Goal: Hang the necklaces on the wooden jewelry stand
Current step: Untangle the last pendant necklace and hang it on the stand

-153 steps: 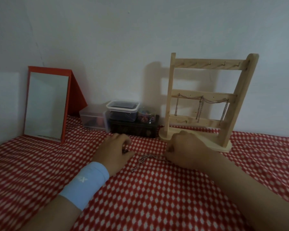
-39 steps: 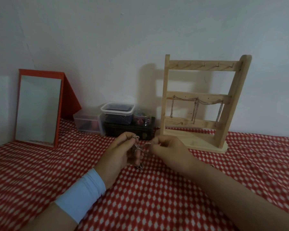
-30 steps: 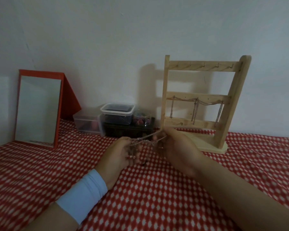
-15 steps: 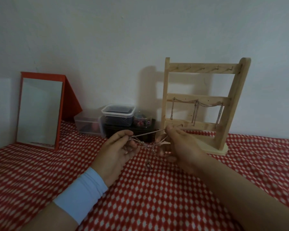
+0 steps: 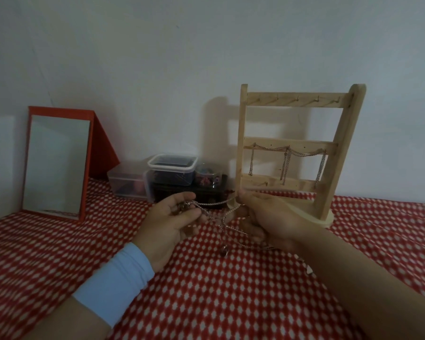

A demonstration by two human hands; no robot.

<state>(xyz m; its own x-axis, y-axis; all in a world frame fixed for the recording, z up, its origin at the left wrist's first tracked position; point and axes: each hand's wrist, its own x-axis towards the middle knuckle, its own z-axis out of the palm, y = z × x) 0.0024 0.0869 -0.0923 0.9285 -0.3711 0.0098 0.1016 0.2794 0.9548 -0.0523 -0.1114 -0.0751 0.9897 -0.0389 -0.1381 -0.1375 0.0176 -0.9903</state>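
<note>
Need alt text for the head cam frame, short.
Two bare hands, left hand and right hand, stretch a thin silver necklace between them above a red-and-white checked cloth. Behind stands a wooden jewelry stand with chains on its middle bar.

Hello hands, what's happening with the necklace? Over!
Left hand and right hand both pinch the necklace, stretched between them above the cloth. Stand behind, top hooks free. Nothing blocking.
</note>
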